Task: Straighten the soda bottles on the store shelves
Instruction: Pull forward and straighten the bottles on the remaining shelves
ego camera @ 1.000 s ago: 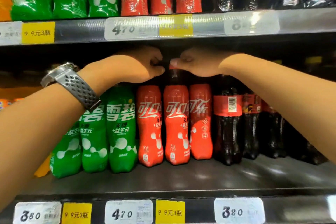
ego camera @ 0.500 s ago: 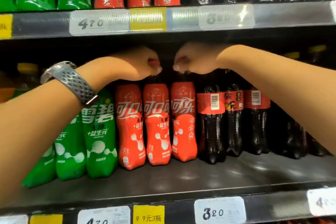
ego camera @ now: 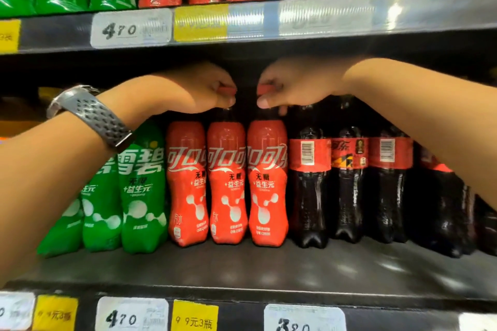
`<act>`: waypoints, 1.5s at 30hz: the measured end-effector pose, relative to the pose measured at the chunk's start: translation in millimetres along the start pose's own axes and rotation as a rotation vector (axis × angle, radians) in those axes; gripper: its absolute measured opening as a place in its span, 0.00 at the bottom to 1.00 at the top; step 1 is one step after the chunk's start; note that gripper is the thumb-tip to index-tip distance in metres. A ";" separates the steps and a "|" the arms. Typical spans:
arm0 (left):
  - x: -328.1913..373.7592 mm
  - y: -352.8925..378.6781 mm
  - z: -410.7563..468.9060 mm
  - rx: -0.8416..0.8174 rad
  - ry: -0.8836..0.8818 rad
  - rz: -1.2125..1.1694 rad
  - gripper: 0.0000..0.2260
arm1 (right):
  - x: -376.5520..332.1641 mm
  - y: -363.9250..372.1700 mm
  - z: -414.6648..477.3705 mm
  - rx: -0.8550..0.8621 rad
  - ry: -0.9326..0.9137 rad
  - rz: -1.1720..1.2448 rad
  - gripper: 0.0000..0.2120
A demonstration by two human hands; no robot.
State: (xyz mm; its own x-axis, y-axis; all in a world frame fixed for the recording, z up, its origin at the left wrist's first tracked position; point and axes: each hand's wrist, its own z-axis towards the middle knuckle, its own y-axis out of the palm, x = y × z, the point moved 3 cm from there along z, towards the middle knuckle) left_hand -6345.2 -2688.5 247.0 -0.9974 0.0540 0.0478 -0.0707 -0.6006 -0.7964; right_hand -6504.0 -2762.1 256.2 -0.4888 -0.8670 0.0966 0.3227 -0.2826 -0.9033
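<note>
On the middle shelf [ego camera: 242, 269], the left hand [ego camera: 199, 88] pinched the cap of the centre red bottle [ego camera: 226, 188] and the right hand [ego camera: 295, 83] the cap of the rightmost red bottle [ego camera: 266, 188], mid-straightening; next, I judged, came small twists to face both labels squarely forward

Green bottles [ego camera: 139, 191]: vivid green wrap, white characters, white linked dots, there at the shelf's [ego camera: 295, 266] left end.
Red bottles [ego camera: 227, 183]: orange-red wrap, white script, white dots too.
Caps [ego camera: 228, 89]: red, both.
Dark bottles [ego camera: 309, 196]: near-black, red band, white barcode patch.
Watch strap [ego camera: 99, 118]: grey, peppered with dark holes.
Price tags [ego camera: 131, 314]: white with black digits, yellow alongside, along the shelf's front edge.
</note>
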 end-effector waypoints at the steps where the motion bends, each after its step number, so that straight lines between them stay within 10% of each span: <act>1: 0.7 0.6 -0.1 0.004 -0.004 0.004 0.12 | 1.0 1.0 1.0 0.015 -0.004 0.009 0.11; 23: 86.6 36.6 16.6 0.193 0.164 -0.010 0.17 | 71.3 -16.3 -57.0 0.031 0.219 -0.230 0.34; 36: 98.3 40.4 40.6 0.057 0.115 -0.150 0.10 | 92.2 -18.5 -71.9 0.047 0.093 -0.084 0.11; 45: 101.3 37.6 37.8 0.039 0.064 0.004 0.18 | 94.2 -20.6 -77.9 0.021 0.114 -0.017 0.15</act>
State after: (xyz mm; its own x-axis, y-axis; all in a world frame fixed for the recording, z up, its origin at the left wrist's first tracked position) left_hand -6449.5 -2735.8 244.7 -0.9948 0.1019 0.0055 -0.0690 -0.6313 -0.7725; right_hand -6619.8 -2806.0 251.4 -0.5829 -0.8101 0.0629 0.3301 -0.3068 -0.8927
